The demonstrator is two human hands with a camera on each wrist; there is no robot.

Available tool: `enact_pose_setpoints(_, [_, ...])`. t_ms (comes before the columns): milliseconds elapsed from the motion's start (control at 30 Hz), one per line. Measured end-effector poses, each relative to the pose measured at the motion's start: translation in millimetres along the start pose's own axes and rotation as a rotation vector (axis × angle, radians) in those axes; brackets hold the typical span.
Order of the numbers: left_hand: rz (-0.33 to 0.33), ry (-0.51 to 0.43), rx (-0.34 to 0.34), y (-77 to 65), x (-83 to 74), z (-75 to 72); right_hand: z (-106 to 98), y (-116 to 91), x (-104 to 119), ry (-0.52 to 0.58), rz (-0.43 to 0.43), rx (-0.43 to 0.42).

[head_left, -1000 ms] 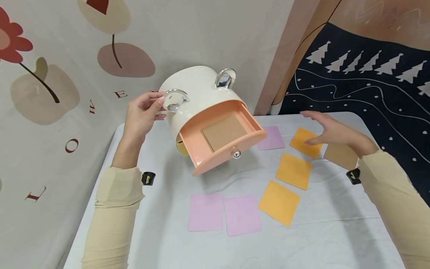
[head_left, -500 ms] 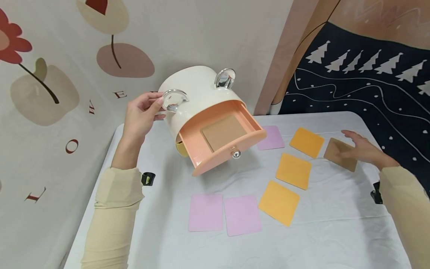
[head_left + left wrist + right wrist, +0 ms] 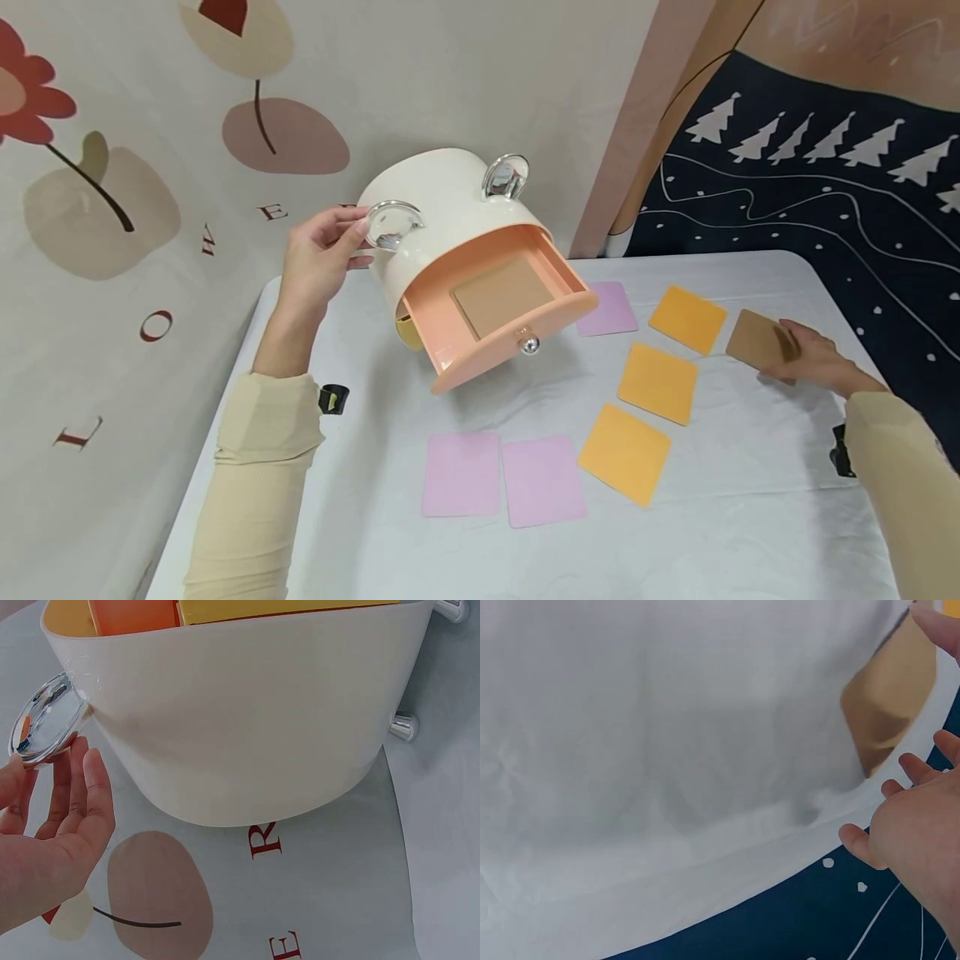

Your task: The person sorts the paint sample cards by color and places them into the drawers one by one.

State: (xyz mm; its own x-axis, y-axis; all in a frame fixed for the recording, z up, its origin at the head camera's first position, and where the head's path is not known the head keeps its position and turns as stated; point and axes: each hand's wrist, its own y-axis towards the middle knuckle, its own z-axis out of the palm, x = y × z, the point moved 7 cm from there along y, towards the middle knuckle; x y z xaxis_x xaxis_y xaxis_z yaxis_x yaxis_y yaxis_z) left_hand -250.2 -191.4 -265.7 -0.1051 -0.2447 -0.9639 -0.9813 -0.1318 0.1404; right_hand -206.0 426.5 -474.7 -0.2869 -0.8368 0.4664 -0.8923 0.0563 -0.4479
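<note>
A cream desktop drawer box (image 3: 435, 196) with two silver ear-shaped fittings stands tilted at the back. Its peach drawer (image 3: 480, 364) is pulled out, with a brown square card (image 3: 502, 297) inside. My left hand (image 3: 315, 262) pinches the left silver ear (image 3: 392, 223) between thumb and fingers; the left wrist view shows the ear (image 3: 49, 720) at the fingertips. On the right, my right hand (image 3: 821, 358) straddles another brown card (image 3: 753, 337) on the table, thumb at the near edge, fingers at the far side. In the right wrist view, thumb and fingers are spread apart around that card (image 3: 892, 697).
Three orange cards (image 3: 656, 383) lie right of the box in a slanting row. Two pink cards (image 3: 461, 475) lie in front, a third pink card (image 3: 607, 308) beside the drawer. A white cloth covers the table (image 3: 697, 533). A patterned curtain (image 3: 525, 67) hangs behind.
My right hand has moved right from above the far orange card and come down over the brown card. The left hand, box and cards have kept their places.
</note>
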Motion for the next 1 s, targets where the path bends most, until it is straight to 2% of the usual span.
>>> enact_pose_setpoints(167, [0.002, 0.014, -0.001, 0.3, 0.3, -0.3, 2.5, 2.3, -0.9, -0.011, -0.032, -0.003])
enact_pose_setpoints(500, [0.002, 0.043, 0.003, -0.1, 0.5, -0.5, 4.5, 12.0, -3.4, -0.039, -0.041, 0.044])
enact_pose_setpoints(800, [0.007, 0.015, -0.002, -0.1, 0.8, -1.4, 1.6, 9.3, 1.4, -0.129, -0.039, -0.015])
enact_pose_setpoints(1000, [0.01, 0.033, -0.003, -0.5, 0.2, -0.5, 2.0, 4.3, -1.0, -0.163, -0.026, -0.042])
